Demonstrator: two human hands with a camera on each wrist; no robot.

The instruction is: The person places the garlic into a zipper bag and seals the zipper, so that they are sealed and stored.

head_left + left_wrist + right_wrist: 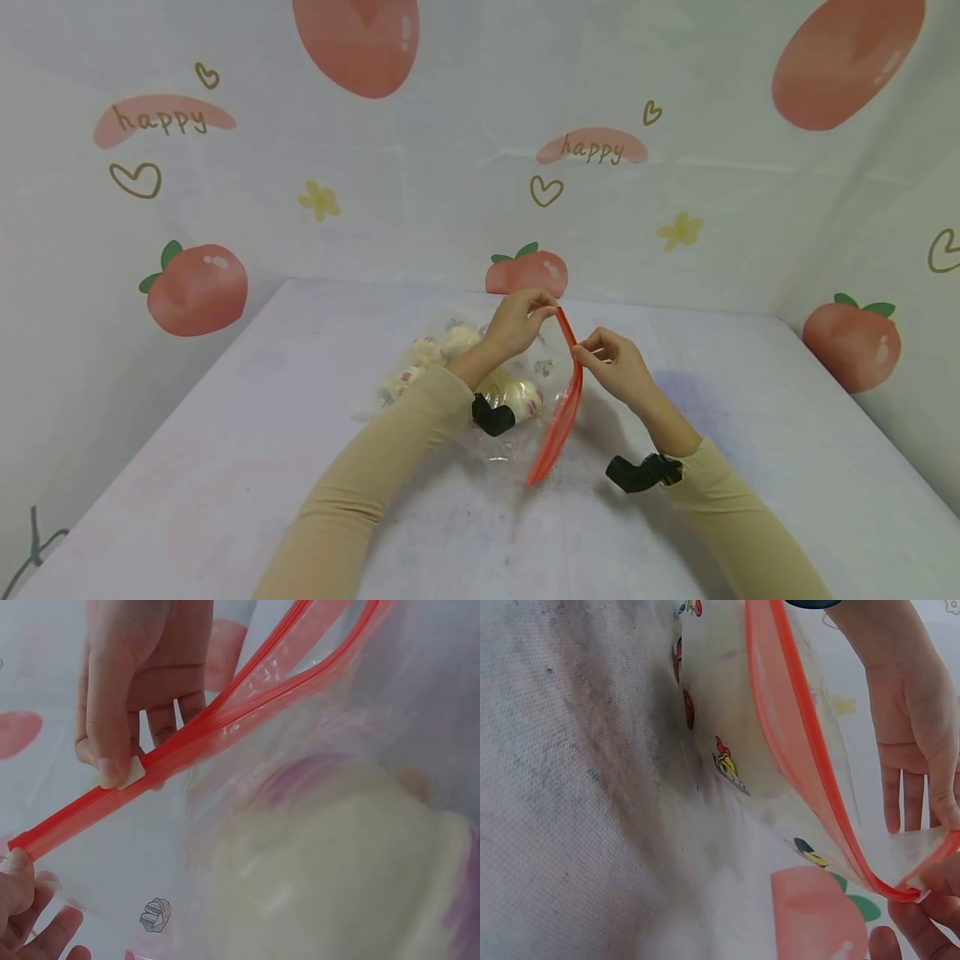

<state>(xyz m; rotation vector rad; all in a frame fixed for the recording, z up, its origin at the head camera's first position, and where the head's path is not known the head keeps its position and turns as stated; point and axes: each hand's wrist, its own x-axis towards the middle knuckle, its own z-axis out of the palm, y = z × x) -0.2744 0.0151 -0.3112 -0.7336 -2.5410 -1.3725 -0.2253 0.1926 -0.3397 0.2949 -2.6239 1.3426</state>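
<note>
A clear zip bag with a red zip strip lies on the table, holding several cream-coloured rounded things with purple patches. My left hand pinches the far end of the strip between thumb and fingertips. A little nearer along the strip, my right hand pinches a small white slider with thumb and forefinger. Between the two hands the strip is pressed together; on the near side of the slider its two red edges stand apart. Small printed pictures show on the bag's film.
A pale, stained table carries the bag. Behind and beside it hangs a white cloth printed with peaches and hearts. Black wrist mounts sit on both forearms. A thin dark green cord or stand shows at the left edge.
</note>
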